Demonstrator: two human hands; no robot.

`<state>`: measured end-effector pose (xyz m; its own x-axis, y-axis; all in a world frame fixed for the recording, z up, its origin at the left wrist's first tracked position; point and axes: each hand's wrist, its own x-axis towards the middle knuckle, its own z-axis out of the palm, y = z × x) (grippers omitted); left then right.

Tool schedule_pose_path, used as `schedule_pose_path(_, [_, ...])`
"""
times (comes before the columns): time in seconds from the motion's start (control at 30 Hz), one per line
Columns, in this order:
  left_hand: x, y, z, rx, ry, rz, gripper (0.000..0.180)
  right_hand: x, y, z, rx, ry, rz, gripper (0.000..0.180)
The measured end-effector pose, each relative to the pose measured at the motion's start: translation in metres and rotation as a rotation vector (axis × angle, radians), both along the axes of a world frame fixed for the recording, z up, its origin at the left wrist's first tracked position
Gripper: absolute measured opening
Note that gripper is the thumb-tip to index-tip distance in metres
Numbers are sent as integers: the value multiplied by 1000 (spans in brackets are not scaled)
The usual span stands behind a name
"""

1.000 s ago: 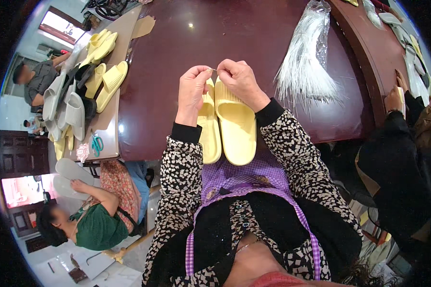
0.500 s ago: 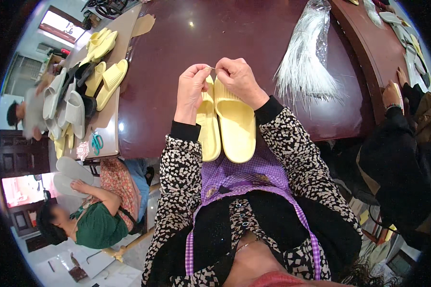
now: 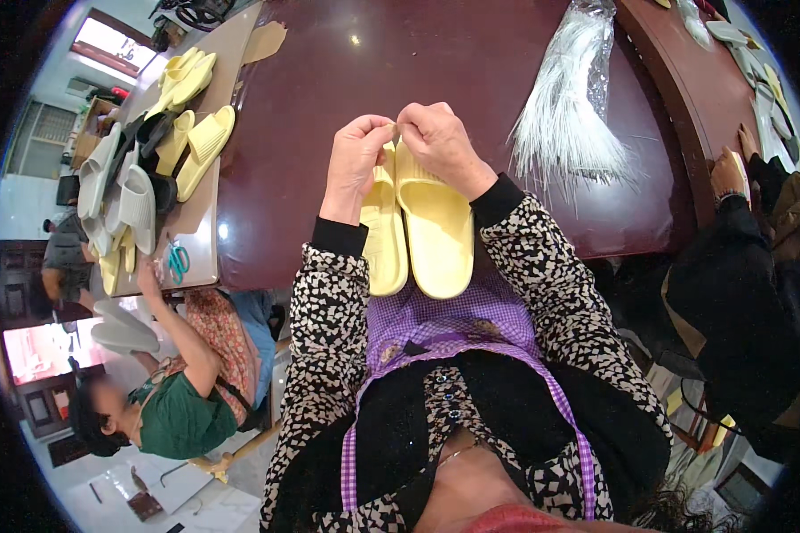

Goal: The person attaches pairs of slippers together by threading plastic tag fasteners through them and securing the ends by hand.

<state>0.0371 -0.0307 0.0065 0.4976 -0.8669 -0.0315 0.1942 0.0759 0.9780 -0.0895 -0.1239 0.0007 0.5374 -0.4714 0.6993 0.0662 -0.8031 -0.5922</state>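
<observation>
A pair of pale yellow slippers (image 3: pixel 422 233) lies side by side, soles up, with the heels over the near edge of the dark red table (image 3: pixel 471 80) and against my purple checked apron. My left hand (image 3: pixel 354 164) pinches the far end of the left slipper. My right hand (image 3: pixel 438 142) grips the far end of the right slipper, and its fingertips meet those of the left hand. Whatever small thing sits between the fingertips is too small to tell.
A bundle of thin white plastic ties (image 3: pixel 571 107) lies on the table to the right. On a side table at the left are several yellow and grey slippers (image 3: pixel 156 151) and teal scissors (image 3: pixel 178 260). A person in a green top (image 3: pixel 173 409) sits at lower left, another's hand (image 3: pixel 729 173) at right.
Both hands stay at the slippers' far ends with only slight finger movement. A person at the far left has shifted position.
</observation>
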Motion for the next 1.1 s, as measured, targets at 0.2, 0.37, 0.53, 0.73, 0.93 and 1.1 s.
schedule_pose_path(0.2, [-1, -2, -1, -11, -1, 21, 4, 0, -1, 3, 56, 16, -1, 3])
schedule_pose_path(0.37, [1, 4, 7, -110, 17, 153, 13, -1, -9, 6, -13, -109, -75, 9])
schedule_pose_path(0.53, [8, 44, 30, -196, -150, 476, 24, -44, 18, 34, 63, -152, -85, 14])
schedule_pose_path(0.73, [-4, 125, -14, -26, -331, 575, 20, -68, 78, 18, -35, 140, 81, 29])
schedule_pose_path(0.93, [-41, 168, -56, 44, -421, 486, 17, -39, 88, 21, -11, 521, 59, 52])
schedule_pose_path(1.1, [-57, 186, -45, 81, -450, 448, 17, -12, 83, 4, -66, 590, -69, 51])
